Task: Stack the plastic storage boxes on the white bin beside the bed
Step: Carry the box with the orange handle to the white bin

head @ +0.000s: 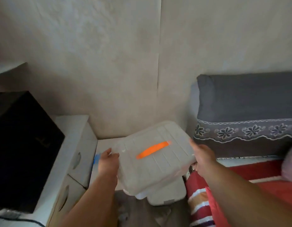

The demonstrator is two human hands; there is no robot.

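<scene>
A translucent plastic storage box [165,166] with a ribbed lid and an orange handle [152,149] is held tilted in the air between both hands. My left hand [107,161] grips its left edge and my right hand [202,158] grips its right edge. Below it stands the white bin [168,194], mostly hidden by the box, in the gap between the drawer unit and the bed. Only the bin's near corner and its far left edge show.
A white drawer unit [76,158] stands at the left with a black box [22,145] on top. The bed [240,190] with a red striped cover and a grey pillow [246,104] is at the right. A plain wall is behind.
</scene>
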